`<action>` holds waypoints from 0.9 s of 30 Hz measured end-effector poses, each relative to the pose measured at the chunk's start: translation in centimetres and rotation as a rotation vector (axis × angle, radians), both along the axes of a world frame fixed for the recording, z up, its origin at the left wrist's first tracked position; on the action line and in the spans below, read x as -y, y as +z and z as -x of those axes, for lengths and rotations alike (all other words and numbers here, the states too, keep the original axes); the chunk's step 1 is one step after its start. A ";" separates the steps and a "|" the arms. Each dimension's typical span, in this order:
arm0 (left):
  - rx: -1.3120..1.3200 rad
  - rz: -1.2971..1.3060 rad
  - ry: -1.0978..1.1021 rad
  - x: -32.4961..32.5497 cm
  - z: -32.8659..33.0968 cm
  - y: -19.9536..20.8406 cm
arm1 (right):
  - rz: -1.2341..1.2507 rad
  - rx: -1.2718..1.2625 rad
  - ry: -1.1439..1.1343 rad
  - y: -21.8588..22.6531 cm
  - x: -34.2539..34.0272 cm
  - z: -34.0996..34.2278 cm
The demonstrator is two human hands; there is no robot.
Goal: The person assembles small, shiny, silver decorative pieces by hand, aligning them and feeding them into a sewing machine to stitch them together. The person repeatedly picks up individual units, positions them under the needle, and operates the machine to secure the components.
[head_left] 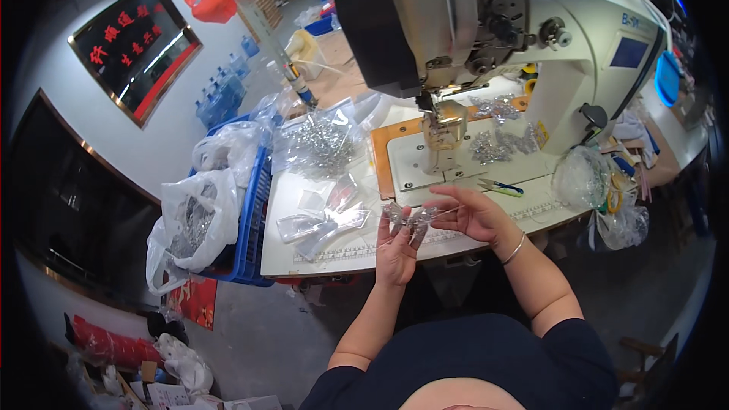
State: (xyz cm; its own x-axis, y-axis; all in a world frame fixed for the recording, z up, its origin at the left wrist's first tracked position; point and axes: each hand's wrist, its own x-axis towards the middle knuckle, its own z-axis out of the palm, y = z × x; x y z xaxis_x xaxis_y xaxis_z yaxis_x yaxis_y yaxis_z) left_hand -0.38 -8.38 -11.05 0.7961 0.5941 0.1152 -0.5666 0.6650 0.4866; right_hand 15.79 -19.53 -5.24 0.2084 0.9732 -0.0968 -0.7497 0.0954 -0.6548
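Observation:
Just beyond the table's front edge, my left hand (pixel 396 257) pinches a small silvery, glittery bow-shaped piece (pixel 410 220) between thumb and fingers. Its two lobes spread to either side of a narrow middle. My right hand (pixel 478 216), with a thin bangle at the wrist, is at the piece's right side. Its forefinger is stretched out and the other fingers are partly bent, spread apart. A thin pale line, perhaps thread, runs between the piece and these fingers. The sewing machine (pixel 440 159) stands just behind both hands, its needle area above the metal plate.
Clear film bow shapes (pixel 326 224) lie left of my hands, behind a ruler strip. A bag of silvery pieces (pixel 323 140) sits farther back; more silvery bows (pixel 493 148) lie beside the machine. Green-handled snips (pixel 505 187) rest to the right. A blue crate (pixel 258 205) borders the table's left.

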 end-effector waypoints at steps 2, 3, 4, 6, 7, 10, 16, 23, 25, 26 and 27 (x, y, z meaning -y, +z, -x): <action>-0.100 -0.015 0.075 0.4 0.0 0.2 | -0.006 0.133 -0.096 0.2 0.0 0.4; -0.100 -0.009 0.075 0.5 0.0 0.2 | 0.018 0.171 -0.117 0.1 -0.1 0.3; -0.096 -0.002 0.081 0.7 -0.1 0.2 | 0.042 0.212 -0.131 0.1 -0.2 0.2; -0.087 0.014 0.087 0.9 0.2 0.5 | 0.024 0.206 -0.135 -0.3 -0.4 0.1; -0.079 0.024 0.084 1.0 0.2 0.7 | 0.018 0.205 -0.138 -0.4 -0.4 0.0; -0.071 0.036 0.083 1.2 0.3 1.0 | 0.036 0.197 -0.133 -0.2 -0.3 -0.1; -0.080 0.047 0.084 1.3 0.5 0.6 | 0.037 0.196 -0.130 -0.2 -0.4 0.0; -0.089 0.019 0.089 1.3 0.5 0.3 | 0.083 0.496 -0.402 -1.4 -1.0 -0.2; -0.113 -0.005 0.097 1.4 0.7 0.4 | 0.078 1.037 -0.752 -0.9 -1.7 0.5; -0.123 -0.016 0.097 1.5 0.6 0.4 | 0.038 1.298 -0.793 1.0 -1.2 0.8; -0.132 -0.039 0.104 1.5 0.5 0.5 | -0.004 1.560 -0.826 2.2 -1.2 1.0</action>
